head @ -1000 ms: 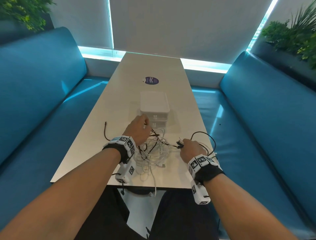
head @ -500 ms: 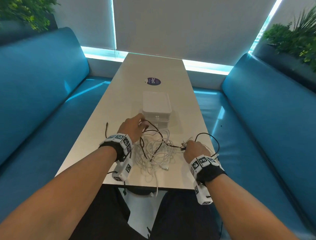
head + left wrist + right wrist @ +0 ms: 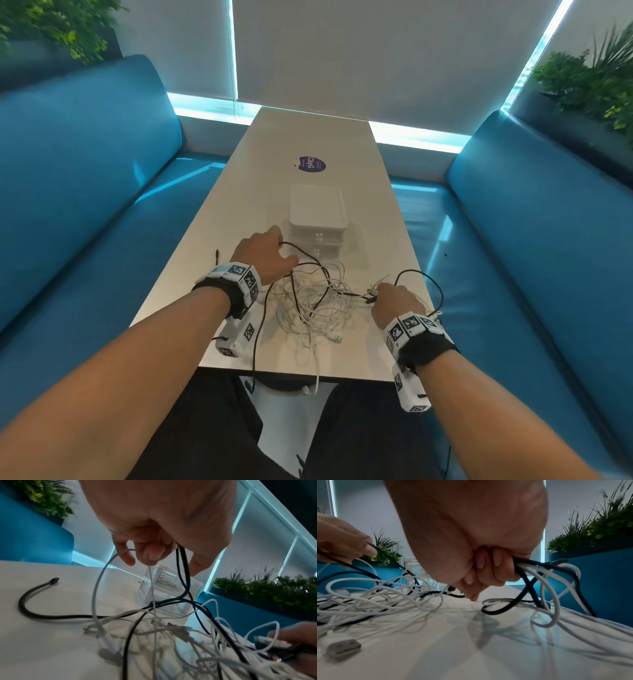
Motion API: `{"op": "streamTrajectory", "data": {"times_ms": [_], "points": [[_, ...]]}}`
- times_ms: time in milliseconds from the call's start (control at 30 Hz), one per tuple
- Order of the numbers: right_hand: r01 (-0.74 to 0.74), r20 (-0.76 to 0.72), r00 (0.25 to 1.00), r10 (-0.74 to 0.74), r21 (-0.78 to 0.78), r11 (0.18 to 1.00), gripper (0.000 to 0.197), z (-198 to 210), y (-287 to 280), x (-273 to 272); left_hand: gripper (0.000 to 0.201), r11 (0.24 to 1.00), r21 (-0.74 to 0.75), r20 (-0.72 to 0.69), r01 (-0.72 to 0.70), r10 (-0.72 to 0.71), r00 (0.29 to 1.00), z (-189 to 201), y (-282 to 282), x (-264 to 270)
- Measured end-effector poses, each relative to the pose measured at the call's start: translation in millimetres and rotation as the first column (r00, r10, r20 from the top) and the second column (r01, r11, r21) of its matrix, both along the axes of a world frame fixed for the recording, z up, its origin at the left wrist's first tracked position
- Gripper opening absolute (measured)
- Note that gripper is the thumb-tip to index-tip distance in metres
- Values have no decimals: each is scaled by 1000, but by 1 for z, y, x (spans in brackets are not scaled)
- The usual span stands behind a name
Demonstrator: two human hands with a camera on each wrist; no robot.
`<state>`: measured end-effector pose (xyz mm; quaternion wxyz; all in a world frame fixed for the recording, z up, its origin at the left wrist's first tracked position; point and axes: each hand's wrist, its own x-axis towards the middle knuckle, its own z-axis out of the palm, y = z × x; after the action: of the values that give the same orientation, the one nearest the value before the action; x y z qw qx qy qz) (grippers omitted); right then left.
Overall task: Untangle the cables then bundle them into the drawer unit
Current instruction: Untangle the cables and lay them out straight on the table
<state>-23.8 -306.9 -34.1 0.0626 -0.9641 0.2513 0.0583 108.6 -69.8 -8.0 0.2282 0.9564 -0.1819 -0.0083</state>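
Several cables [image 3: 315, 301] — white ones and at least one black — lie knotted on the table [image 3: 308, 144] just in front of the small white drawer unit [image 3: 317, 219], whose drawers look closed. The left hand [image 3: 263, 255] pinches a black cable [image 3: 182, 566] and a white strand in curled fingers and lifts them, probably to draw them clear of the pile. The right hand [image 3: 394, 303], fisted tight on a bunch of black and white cable [image 3: 529, 566], likely anchors the far side — untangling looks barely begun.
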Motion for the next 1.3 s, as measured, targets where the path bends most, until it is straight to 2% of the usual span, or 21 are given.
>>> {"op": "streamTrajectory", "data": {"times_ms": [67, 200, 233, 267, 333, 433, 500, 567, 667, 800, 900, 1033, 1167, 1300], "points": [[1, 7, 1000, -1, 4, 1000, 28, 1, 0, 1, 46, 997, 71, 79, -19, 14, 997, 3, 2, -2], [-11, 18, 1000, 10, 22, 1000, 30, 1, -1, 1, 28, 943, 287, 294, -166, 79, 953, 5, 5, -2], [-16, 21, 1000, 15, 26, 1000, 30, 1, -1, 1, 31, 938, 299, 325, -178, 75, 943, 6, 3, -5], [-22, 26, 999, 21, 30, 999, 30, 1, 0, 1, 36, 947, 286, 344, -149, 44, 938, 6, -2, -8], [-36, 33, 999, 34, 42, 998, 30, 1, 1, 2, 35, 975, 220, 351, 32, -110, 930, 9, -19, -21], [-60, 55, 997, 57, 61, 996, 27, 1, 4, 3, 23, 928, 149, 249, 341, -369, 895, 1, -54, -46], [-76, 81, 994, 71, 64, 995, 24, 2, 5, 4, 29, 895, 139, 145, 425, -442, 885, -13, -76, -58], [-89, 105, 991, 81, 70, 994, 22, 4, 4, 2, 39, 882, 142, 44, 450, -459, 887, -29, -95, -66], [-97, 130, 988, 83, 99, 990, 20, 3, 1, -2, 49, 889, 198, -32, 412, -415, 909, -46, -104, -69], [-122, 122, 986, 109, 103, 987, 19, -1, 0, -4, 26, 882, 291, 56, 371, -402, 914, -54, -97, -63], [-134, 119, 986, 119, 128, 983, 21, -2, 2, -2, 22, 892, 311, 77, 328, -368, 927, -54, -88, -57], [-141, 126, 985, 122, 154, 978, 24, 1, 4, 4, 18, 874, 408, 107, 262, -331, 937, -49, -82, -56], [-81, 102, 993, 65, 161, 984, 18, 5, -3, 4, 28, 850, 485, 91, 204, -281, 955, -46, -77, -54], [45, 80, 995, -56, 126, 991, 21, 6, -20, -1, 29, 855, 478, 35, 200, -246, 969, -46, -69, -50]]}}
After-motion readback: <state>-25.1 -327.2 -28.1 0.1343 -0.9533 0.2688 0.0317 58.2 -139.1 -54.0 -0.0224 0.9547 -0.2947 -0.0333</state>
